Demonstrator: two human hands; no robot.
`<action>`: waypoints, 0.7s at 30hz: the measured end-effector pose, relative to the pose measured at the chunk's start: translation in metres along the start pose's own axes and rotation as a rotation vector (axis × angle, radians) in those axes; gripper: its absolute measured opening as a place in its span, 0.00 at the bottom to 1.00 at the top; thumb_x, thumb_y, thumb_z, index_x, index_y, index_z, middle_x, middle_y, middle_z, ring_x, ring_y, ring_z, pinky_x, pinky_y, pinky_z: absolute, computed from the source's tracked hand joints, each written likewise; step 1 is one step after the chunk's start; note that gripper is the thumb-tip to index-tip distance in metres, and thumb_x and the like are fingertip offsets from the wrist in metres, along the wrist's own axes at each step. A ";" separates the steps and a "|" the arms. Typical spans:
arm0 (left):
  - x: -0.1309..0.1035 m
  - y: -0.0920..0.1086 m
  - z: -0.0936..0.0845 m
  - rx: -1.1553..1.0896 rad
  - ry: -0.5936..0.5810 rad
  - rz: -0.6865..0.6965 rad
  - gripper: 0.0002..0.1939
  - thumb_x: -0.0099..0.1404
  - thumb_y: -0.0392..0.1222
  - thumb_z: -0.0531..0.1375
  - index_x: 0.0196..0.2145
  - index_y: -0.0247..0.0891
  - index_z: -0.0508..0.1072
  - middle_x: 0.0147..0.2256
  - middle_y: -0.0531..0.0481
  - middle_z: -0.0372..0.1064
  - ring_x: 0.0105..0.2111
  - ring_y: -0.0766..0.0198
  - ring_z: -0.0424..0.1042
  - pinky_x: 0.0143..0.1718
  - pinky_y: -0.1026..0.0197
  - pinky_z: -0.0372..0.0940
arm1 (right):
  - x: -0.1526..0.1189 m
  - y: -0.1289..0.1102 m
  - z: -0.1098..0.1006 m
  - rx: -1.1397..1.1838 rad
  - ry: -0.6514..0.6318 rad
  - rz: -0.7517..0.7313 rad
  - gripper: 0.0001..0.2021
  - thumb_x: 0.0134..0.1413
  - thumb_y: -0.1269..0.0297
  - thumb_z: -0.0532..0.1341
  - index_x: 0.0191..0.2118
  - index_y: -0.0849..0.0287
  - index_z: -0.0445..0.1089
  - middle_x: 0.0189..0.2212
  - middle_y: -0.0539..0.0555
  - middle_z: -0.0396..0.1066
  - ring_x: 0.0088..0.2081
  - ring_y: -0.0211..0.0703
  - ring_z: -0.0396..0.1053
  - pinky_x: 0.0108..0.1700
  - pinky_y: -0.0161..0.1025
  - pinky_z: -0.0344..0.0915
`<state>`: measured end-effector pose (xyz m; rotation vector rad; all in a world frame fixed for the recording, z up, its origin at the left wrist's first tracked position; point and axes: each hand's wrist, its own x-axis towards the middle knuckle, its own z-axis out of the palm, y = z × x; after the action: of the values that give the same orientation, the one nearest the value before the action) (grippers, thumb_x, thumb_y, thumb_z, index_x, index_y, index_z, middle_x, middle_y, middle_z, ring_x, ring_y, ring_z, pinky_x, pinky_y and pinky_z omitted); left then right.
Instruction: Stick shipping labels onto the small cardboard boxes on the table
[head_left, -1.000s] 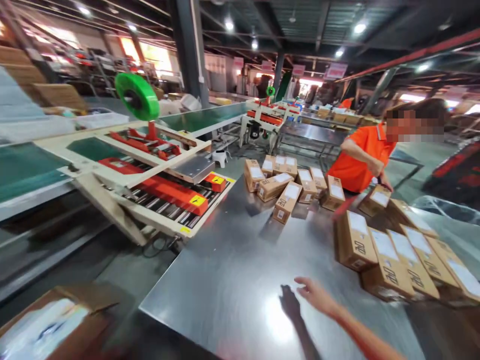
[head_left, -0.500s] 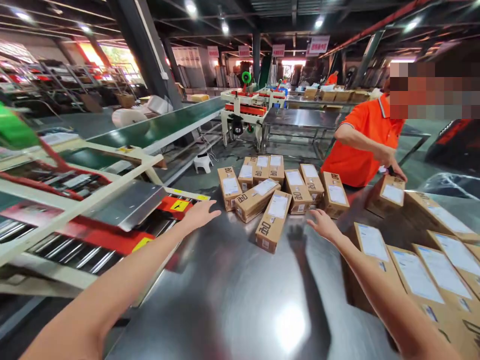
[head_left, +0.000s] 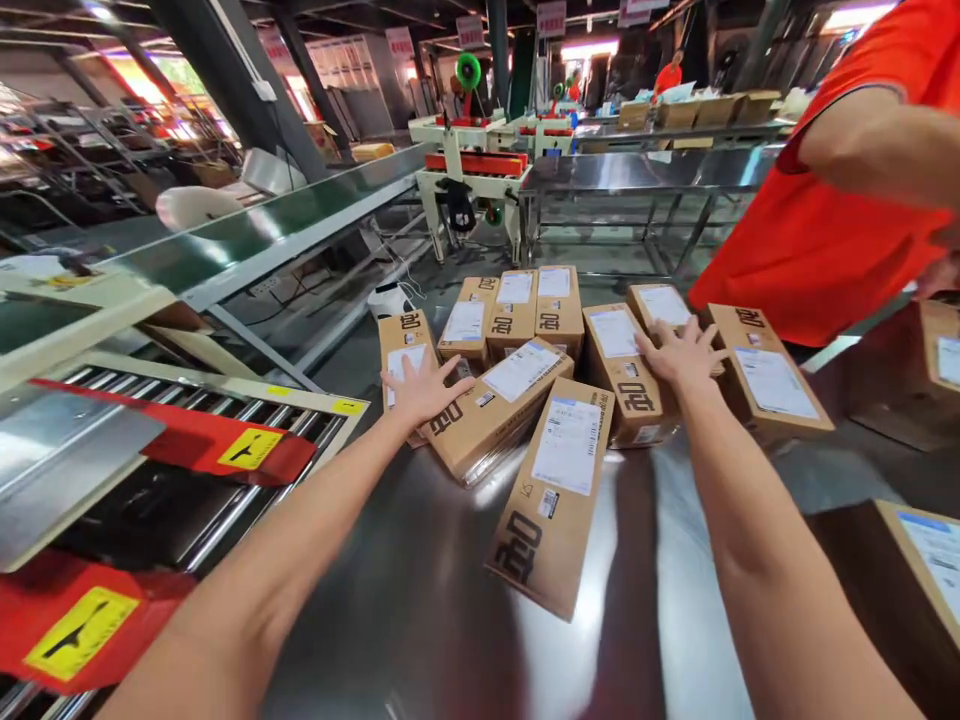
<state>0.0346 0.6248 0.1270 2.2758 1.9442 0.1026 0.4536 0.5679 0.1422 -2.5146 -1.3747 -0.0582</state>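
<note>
A slanting carton [head_left: 496, 408] is lying just right of the left hand [head_left: 418, 390], which is hanging palm down, fingers spread, over that carton's left end and the leftmost carton [head_left: 405, 330], towards the tabletop's [head_left: 420, 590] far left corner. Over to the right hand [head_left: 684, 355]: it too is fanning its fingers, across a rear carton [head_left: 661, 303], with an upright-labelled carton [head_left: 624, 372] sitting just left and another carton [head_left: 769, 372] just right. Whether either palm is touching, I can't tell. Between the forearms, the front carton [head_left: 556, 490] is lying closest, while three cartons [head_left: 514, 308] are lining up by the far edge. Beyond the left edge, a roller machine [head_left: 270, 455] is standing; at the far right, an orange-shirted person [head_left: 825, 235] is leaning in.
</note>
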 end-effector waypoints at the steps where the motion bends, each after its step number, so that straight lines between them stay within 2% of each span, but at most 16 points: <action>1: -0.001 0.000 0.002 -0.003 0.007 0.012 0.46 0.61 0.80 0.42 0.70 0.60 0.53 0.74 0.47 0.32 0.70 0.21 0.30 0.58 0.15 0.26 | 0.005 0.004 -0.001 0.004 -0.048 0.011 0.40 0.63 0.30 0.42 0.71 0.48 0.54 0.73 0.67 0.38 0.71 0.80 0.32 0.57 0.85 0.40; 3: -0.005 0.000 0.003 -0.026 0.018 0.017 0.44 0.61 0.80 0.42 0.68 0.62 0.58 0.74 0.49 0.34 0.69 0.20 0.30 0.57 0.14 0.26 | 0.008 0.009 -0.002 0.012 -0.117 -0.004 0.41 0.62 0.28 0.41 0.72 0.46 0.53 0.73 0.66 0.38 0.71 0.80 0.33 0.57 0.84 0.40; 5: -0.012 0.000 0.003 -0.045 0.014 0.011 0.42 0.61 0.80 0.42 0.65 0.62 0.65 0.74 0.51 0.35 0.69 0.20 0.29 0.57 0.15 0.24 | 0.002 0.012 -0.004 0.005 -0.135 -0.022 0.40 0.63 0.29 0.42 0.72 0.45 0.52 0.73 0.64 0.40 0.71 0.77 0.36 0.59 0.81 0.41; 9: -0.051 -0.010 0.004 -0.056 -0.022 -0.012 0.36 0.66 0.74 0.44 0.61 0.60 0.71 0.74 0.52 0.36 0.70 0.23 0.28 0.59 0.16 0.23 | -0.038 0.025 -0.010 -0.039 -0.155 -0.014 0.35 0.65 0.33 0.44 0.71 0.41 0.54 0.72 0.60 0.45 0.70 0.71 0.43 0.62 0.75 0.47; 12: -0.101 -0.020 0.006 -0.050 -0.022 -0.034 0.31 0.70 0.68 0.44 0.62 0.60 0.69 0.74 0.51 0.36 0.70 0.25 0.29 0.60 0.17 0.25 | -0.092 0.038 -0.016 -0.054 -0.161 -0.036 0.34 0.65 0.33 0.44 0.70 0.41 0.55 0.72 0.58 0.45 0.70 0.71 0.43 0.62 0.75 0.48; 15: -0.165 -0.024 0.010 -0.031 -0.045 -0.035 0.27 0.72 0.61 0.46 0.63 0.56 0.69 0.74 0.49 0.34 0.70 0.24 0.29 0.60 0.17 0.27 | -0.173 0.041 -0.020 -0.080 -0.113 -0.048 0.34 0.66 0.36 0.45 0.70 0.44 0.58 0.71 0.60 0.47 0.69 0.74 0.45 0.59 0.77 0.51; 18: -0.236 -0.028 0.020 0.026 -0.047 0.039 0.24 0.71 0.51 0.50 0.59 0.51 0.74 0.73 0.48 0.40 0.71 0.26 0.32 0.61 0.18 0.29 | -0.256 0.037 -0.026 -0.126 -0.130 -0.113 0.34 0.64 0.37 0.50 0.68 0.49 0.61 0.71 0.62 0.49 0.68 0.80 0.44 0.55 0.77 0.55; 20: -0.279 -0.040 0.030 0.047 -0.002 0.095 0.22 0.69 0.47 0.51 0.54 0.51 0.78 0.71 0.50 0.48 0.71 0.31 0.37 0.65 0.22 0.30 | -0.279 0.037 -0.032 -0.118 -0.199 -0.222 0.33 0.62 0.36 0.53 0.66 0.48 0.64 0.69 0.61 0.55 0.66 0.79 0.49 0.54 0.75 0.58; 21: -0.297 -0.049 0.036 0.036 0.022 0.075 0.21 0.66 0.48 0.52 0.51 0.52 0.80 0.69 0.52 0.53 0.71 0.32 0.41 0.66 0.24 0.33 | -0.276 0.040 -0.037 -0.099 -0.214 -0.271 0.32 0.62 0.37 0.54 0.65 0.47 0.66 0.67 0.61 0.59 0.64 0.76 0.54 0.54 0.73 0.60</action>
<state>-0.0555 0.3365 0.0971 2.3807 1.8867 0.1029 0.3395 0.3115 0.1232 -2.4525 -1.8335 0.0955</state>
